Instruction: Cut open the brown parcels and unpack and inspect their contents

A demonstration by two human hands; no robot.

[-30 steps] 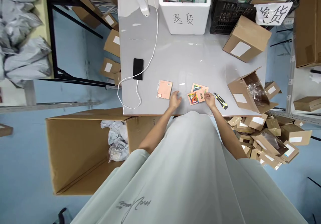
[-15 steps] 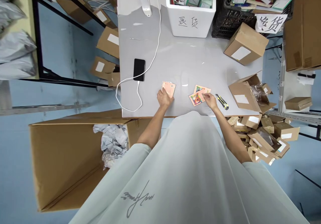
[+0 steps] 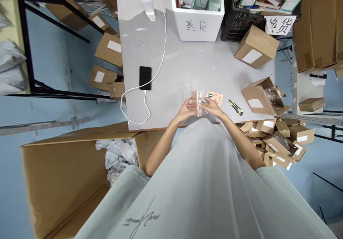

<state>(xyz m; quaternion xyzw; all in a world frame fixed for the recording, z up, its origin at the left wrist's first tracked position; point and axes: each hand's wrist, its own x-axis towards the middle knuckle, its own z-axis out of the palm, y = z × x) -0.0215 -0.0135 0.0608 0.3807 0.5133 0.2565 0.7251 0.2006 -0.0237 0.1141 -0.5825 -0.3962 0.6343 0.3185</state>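
Between my hands is a small pink pack (image 3: 197, 96), turned edge-on, with loose clear plastic wrap (image 3: 203, 96) on its right side. My left hand (image 3: 186, 111) grips the pack from the left, fingers curled round it. From the right, my right hand (image 3: 212, 106) pinches the plastic wrap. Just beyond my right fingers, a pink card with a colourful print (image 3: 215, 98) lies flat on the table; my hand covers part of it. A yellow-and-black utility knife (image 3: 235, 107) rests to the right of that card.
On the grey table (image 3: 177, 67) lie a black phone (image 3: 145, 77) and its white cable. A white foam bin (image 3: 198, 26), a black crate (image 3: 233, 24) and cardboard boxes (image 3: 256, 48) stand behind and right. A large open carton (image 3: 66, 174) sits below left.
My left hand has brought the pack rightward and turned it on edge. My right hand has let go of the printed cards and taken the wrap. Only one card shows now. The view has shifted slightly.
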